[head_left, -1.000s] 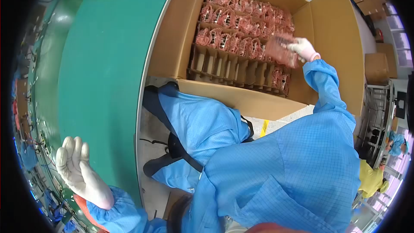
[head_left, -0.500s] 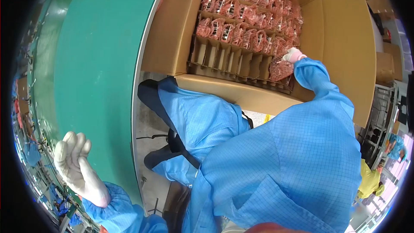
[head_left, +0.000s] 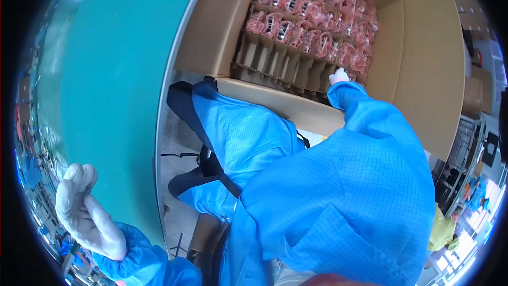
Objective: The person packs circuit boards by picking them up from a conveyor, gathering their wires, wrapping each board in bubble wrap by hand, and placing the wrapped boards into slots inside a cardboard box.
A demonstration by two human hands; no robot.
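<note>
My left hand (head_left: 87, 214), in a white glove, is held above the near left edge of the green table. Its fingers curl loosely with the thumb apart, and nothing is in it. My right hand (head_left: 339, 76), also gloved, reaches into the large cardboard box (head_left: 286, 99) at the right part of the front row of cardboard dividers (head_left: 288, 69). Its fingers look closed, but their tips and anything they hold are hidden by the hand and sleeve. Just behind it stand pink bubble-wrap packages (head_left: 346, 53), packed in several rows in the divider slots.
The green table (head_left: 116, 100) runs along my left, its metal edge close to the box. An open box flap (head_left: 431, 69) sticks out to the right. Wire shelving (head_left: 465, 143) stands farther right, with a person in yellow (head_left: 442, 230) near it.
My right hand has moved left and slightly down, and the pink bubble-wrap package it held is no longer distinctly visible. My left hand has shifted slightly left. The camera view has tilted a little.
</note>
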